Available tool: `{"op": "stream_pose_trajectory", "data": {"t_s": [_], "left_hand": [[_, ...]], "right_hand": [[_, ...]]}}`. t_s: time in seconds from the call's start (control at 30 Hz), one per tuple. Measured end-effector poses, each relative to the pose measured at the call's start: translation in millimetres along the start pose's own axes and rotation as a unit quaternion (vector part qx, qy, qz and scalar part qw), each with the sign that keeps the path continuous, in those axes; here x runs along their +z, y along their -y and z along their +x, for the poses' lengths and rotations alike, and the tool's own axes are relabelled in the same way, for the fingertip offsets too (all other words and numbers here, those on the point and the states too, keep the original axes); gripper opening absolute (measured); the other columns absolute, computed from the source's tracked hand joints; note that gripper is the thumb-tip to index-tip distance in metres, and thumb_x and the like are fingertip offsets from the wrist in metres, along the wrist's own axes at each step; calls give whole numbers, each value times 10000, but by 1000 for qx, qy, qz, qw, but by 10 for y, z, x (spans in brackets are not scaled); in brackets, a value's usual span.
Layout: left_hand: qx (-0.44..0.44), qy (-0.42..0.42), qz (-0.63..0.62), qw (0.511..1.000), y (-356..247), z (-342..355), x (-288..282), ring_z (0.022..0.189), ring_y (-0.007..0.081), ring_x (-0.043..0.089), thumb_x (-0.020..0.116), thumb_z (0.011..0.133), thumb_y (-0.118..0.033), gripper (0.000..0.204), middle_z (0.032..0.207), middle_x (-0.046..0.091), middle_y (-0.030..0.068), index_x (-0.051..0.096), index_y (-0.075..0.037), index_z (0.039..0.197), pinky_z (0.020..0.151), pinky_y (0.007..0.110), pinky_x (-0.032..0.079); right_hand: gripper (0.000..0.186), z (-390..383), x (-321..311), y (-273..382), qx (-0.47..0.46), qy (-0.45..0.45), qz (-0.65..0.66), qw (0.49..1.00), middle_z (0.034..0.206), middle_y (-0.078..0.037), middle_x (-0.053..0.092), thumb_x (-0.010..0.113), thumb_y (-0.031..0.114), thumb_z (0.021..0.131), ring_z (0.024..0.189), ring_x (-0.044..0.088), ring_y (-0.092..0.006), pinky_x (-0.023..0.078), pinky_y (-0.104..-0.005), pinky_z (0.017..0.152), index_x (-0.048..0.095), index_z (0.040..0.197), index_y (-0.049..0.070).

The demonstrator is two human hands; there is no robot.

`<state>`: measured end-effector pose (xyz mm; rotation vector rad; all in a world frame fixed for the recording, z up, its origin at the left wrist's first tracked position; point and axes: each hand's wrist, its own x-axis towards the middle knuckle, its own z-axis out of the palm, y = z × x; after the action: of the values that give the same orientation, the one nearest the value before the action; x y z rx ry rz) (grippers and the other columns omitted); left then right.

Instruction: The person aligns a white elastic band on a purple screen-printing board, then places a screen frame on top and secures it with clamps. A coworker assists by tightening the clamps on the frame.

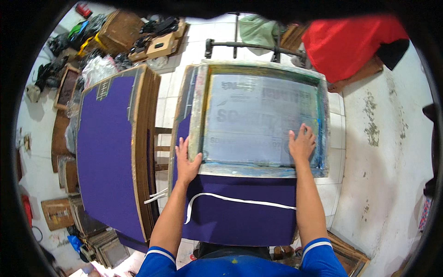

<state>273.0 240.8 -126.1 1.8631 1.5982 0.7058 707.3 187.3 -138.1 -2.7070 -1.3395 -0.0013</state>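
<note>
A screen-printing frame [197, 117] with a pale grey mesh [249, 111] and faint lettering lies on a board covered in purple cloth [240, 219]. My left hand [186, 164] is at the frame's lower left corner, fingers stretched along the outer side and thumb over the bar. My right hand [302, 143] is over the lower right of the mesh, palm down with fingers apart; whether the fingertips press on it I cannot tell. Neither hand holds anything loose. Below the frame, a white cord [230, 198] curves across the purple cloth and passes near my right forearm.
To the left stands a stack of boards topped with purple cloth [106, 152]. Beyond the frame is a dark metal rack [258, 45], with a red cloth [350, 46] at the far right. Bags, cardboard boxes [161, 46] and wooden frames [110, 249] line the left side. A stained white wall [374, 138] rises right.
</note>
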Motion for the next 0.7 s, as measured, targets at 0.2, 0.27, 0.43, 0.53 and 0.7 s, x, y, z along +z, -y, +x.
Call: {"op": "stream_pose_trajectory", "data": {"t_s": [0.2,0.27,0.43,0.53,0.7], "left_hand": [[5,7,-19,1000,-27,3,-23,1596,389,242,725,867,-245,791,1602,460,219,425,-94,1583,1309,549,64],[8,5,-20,1000,-19,11,-29,1598,389,236,727,867,-252,793,1607,450,232,425,-101,1585,1309,549,56],[6,12,-30,999,12,11,-26,1601,384,228,739,867,-270,807,1621,430,240,421,-113,1591,1310,546,52],[-2,21,-26,999,15,11,-37,1607,374,220,750,872,-278,818,1648,380,261,414,-132,1602,1311,533,61],[8,25,-22,999,-9,15,-54,1611,356,222,777,863,-281,845,1636,441,184,411,-76,1597,1311,524,42]], "right_hand": [[632,50,-153,-54,-49,40,-18,998,1479,-147,477,637,452,1002,1329,466,-406,484,-550,1047,554,1487,57],[616,48,-165,-47,-58,38,-8,998,1467,-153,477,646,435,1001,1319,472,-408,485,-546,1055,562,1479,56],[603,60,-168,-99,-56,55,-2,997,1477,-162,476,654,432,995,1325,477,-401,478,-548,1066,571,1477,79],[585,97,-217,-290,-98,63,54,992,1484,-174,480,664,414,989,1343,467,-413,439,-556,1105,579,1476,102],[599,-179,-253,-927,-56,-105,106,987,1510,-188,488,702,371,965,1388,448,-419,361,-524,1176,562,1502,145]]}}
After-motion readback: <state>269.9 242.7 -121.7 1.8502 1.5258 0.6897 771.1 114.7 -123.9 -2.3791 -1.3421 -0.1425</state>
